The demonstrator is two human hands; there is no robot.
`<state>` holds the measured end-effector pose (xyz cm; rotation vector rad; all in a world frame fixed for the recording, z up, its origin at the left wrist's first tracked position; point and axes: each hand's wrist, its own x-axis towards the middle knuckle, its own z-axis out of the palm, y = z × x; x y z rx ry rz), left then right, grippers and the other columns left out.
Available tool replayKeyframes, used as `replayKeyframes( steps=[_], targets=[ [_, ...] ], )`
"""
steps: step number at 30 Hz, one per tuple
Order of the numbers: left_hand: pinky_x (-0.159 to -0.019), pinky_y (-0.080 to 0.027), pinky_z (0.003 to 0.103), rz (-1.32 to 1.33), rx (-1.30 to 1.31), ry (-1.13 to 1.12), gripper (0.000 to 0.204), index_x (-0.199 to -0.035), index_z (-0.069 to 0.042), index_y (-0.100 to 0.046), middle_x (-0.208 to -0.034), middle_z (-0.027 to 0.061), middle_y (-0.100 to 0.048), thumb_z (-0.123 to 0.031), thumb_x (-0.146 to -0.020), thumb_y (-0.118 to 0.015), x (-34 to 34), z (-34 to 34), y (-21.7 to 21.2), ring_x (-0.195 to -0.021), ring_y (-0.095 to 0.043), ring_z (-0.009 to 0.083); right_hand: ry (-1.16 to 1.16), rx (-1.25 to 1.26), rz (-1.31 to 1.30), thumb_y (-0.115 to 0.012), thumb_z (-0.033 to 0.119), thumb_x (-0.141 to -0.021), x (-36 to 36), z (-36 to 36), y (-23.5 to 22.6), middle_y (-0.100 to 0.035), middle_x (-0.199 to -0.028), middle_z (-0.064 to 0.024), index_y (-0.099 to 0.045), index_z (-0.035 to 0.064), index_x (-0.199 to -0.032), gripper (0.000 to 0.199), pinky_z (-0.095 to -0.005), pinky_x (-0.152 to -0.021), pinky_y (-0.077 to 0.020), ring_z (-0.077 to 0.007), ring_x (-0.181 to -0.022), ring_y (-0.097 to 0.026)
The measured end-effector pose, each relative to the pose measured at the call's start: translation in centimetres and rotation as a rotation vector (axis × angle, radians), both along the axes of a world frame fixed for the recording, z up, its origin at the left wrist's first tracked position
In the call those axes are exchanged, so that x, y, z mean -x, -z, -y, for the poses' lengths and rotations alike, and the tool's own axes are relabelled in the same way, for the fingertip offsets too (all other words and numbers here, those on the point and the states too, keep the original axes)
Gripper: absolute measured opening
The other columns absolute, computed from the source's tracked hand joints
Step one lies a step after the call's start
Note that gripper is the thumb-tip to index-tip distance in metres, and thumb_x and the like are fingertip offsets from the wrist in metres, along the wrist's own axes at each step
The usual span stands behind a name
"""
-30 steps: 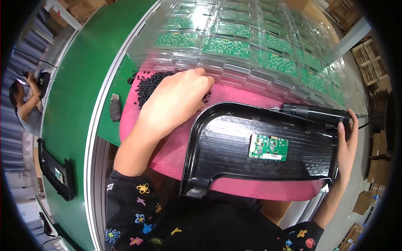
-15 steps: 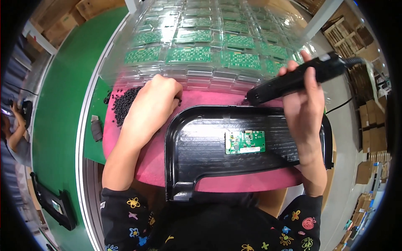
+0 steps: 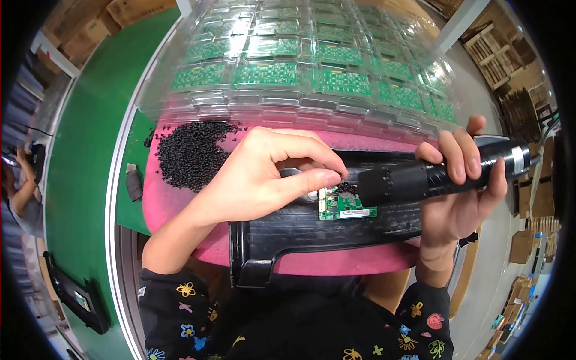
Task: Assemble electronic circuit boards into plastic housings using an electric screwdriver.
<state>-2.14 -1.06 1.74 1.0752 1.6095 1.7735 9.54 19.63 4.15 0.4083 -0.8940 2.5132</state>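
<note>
My left hand (image 3: 264, 177) is pinched, thumb against fingers, over the upper left of a green circuit board (image 3: 353, 207). Small black screws (image 3: 346, 188) show at its fingertips, close to the tool's front end. My right hand (image 3: 459, 186) wraps round a black electric screwdriver (image 3: 402, 183), held almost level and pointing left over the board; its bit is hard to make out. The board lies in a curved black plastic housing (image 3: 282, 234), partly covered by both hands and the tool.
A heap of small black screws (image 3: 192, 155) lies left on the pink mat (image 3: 210, 246). Stacked clear plastic trays (image 3: 270, 99) of green boards stand behind. A dark wrapped object (image 3: 134, 183) sits at the left edge. Another black housing (image 3: 75, 294) lies on the green surface (image 3: 84, 210).
My left hand has left the screw heap and moved right to the board. The screwdriver has come down and nearer, its front end now above the board.
</note>
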Motion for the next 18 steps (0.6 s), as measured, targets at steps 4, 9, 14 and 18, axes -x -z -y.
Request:
replayKeyframes(
  steps=[4,9,14,18],
  targets=[
    [-0.069,-0.052,0.026,0.005,-0.028,-0.018,0.006,-0.087,0.003,-0.068,-0.084,0.0092,-0.069,0.003,-0.081,-0.067,0.0,0.0,0.8,-0.075,-0.065,0.0154,0.063,-0.053,-0.073,-0.061,0.014,-0.088,-0.9,0.2,-1.4,-0.046,-0.074,0.0034,-0.042,0.0095,-0.106,0.027,-0.0318,-0.08,-0.0343,-0.0089,-0.069,-0.046],
    [-0.066,-0.051,0.027,-0.298,0.021,0.072,0.01,-0.087,0.003,-0.066,-0.083,0.0093,-0.067,0.002,-0.079,-0.071,0.0,-0.4,1.0,-0.074,-0.065,0.0165,0.081,-0.102,-0.107,-0.063,0.014,-0.087,-1.2,0.4,-1.9,-0.047,-0.072,0.0047,-0.04,0.0126,-0.102,0.028,-0.0314,-0.08,-0.0342,-0.0084,-0.067,-0.047],
    [-0.065,-0.052,0.032,-0.511,-0.016,0.018,0.016,-0.089,0.003,-0.063,-0.084,0.0115,-0.065,0.001,-0.077,-0.072,-0.2,-0.7,1.7,-0.073,-0.065,0.0247,0.128,-0.122,-0.071,-0.064,0.014,-0.085,-1.1,0.7,-1.8,-0.048,-0.071,0.005,-0.04,0.0133,-0.102,0.03,-0.0315,-0.079,-0.0342,-0.0082,-0.066,-0.048],
    [-0.066,-0.052,0.034,-0.668,0.016,-0.016,0.02,-0.092,0.003,-0.062,-0.084,0.0114,-0.063,-0.001,-0.076,-0.074,-0.1,-0.8,1.9,-0.075,-0.064,0.0268,0.119,-0.165,-0.036,-0.065,0.016,-0.084,-1.1,0.6,-1.4,-0.048,-0.072,0.0049,-0.039,0.0134,-0.102,0.031,-0.0322,-0.078,-0.0344,-0.0084,-0.066,-0.048]
  ],
)
